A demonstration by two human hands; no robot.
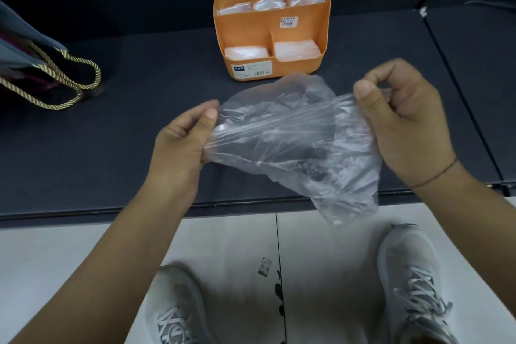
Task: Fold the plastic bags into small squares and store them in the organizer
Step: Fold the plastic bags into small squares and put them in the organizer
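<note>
Left fingers [210, 115], right fingers [363, 91]: bag [290, 142] between.

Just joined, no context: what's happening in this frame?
A person holds a clear plastic bag stretched between both hands, the left hand and the right hand each pinching one end, above the near edge of the dark table. The bag is crumpled, not yet folded. Behind it, the orange organizer already has folded bags in all five compartments.

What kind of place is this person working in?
Probably an indoor work station, maybe an office or a shop. A dark felt-like table stands on a pale tiled floor, and on it are an orange plastic organizer with barcode labels and a grey bag with gold rope handles.
</note>
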